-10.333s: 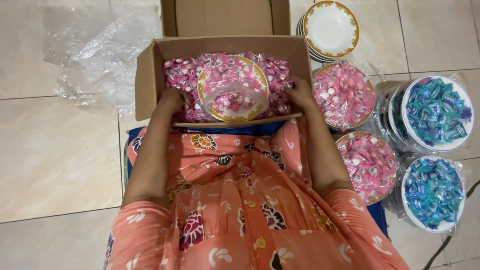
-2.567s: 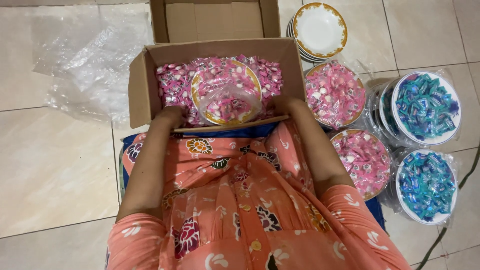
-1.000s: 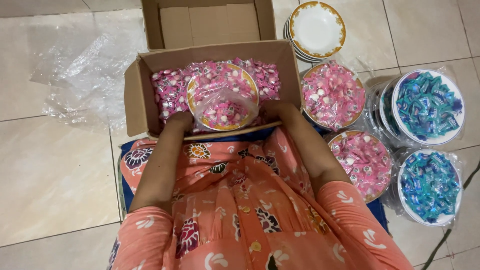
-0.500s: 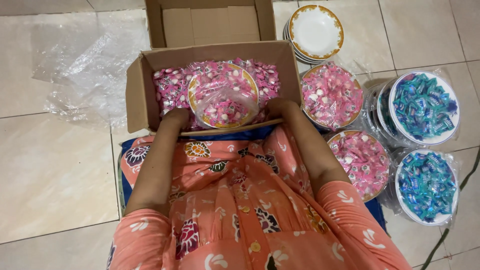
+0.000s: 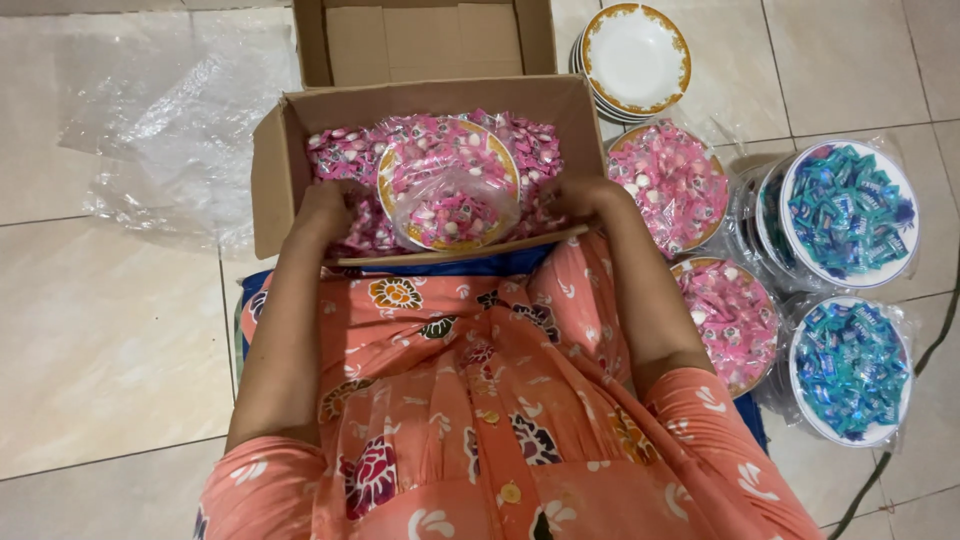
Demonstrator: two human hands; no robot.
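Both hands sat in a cardboard box of pink sweets, either side of a filled plate.

From the head camera, the left hand (image 5: 325,205) lay curled among the pink wrapped sweets (image 5: 345,160) inside the cardboard box (image 5: 270,180), and the right hand (image 5: 578,195) rested at the plate's (image 5: 447,180) other side; whether either gripped anything could not be told. The gold-rimmed plate, wrapped in clear plastic, lay on the sweets between them. Beside the box stood more filled plates (image 5: 672,185), blue-sweet plates (image 5: 848,212) and empty plates (image 5: 636,60).
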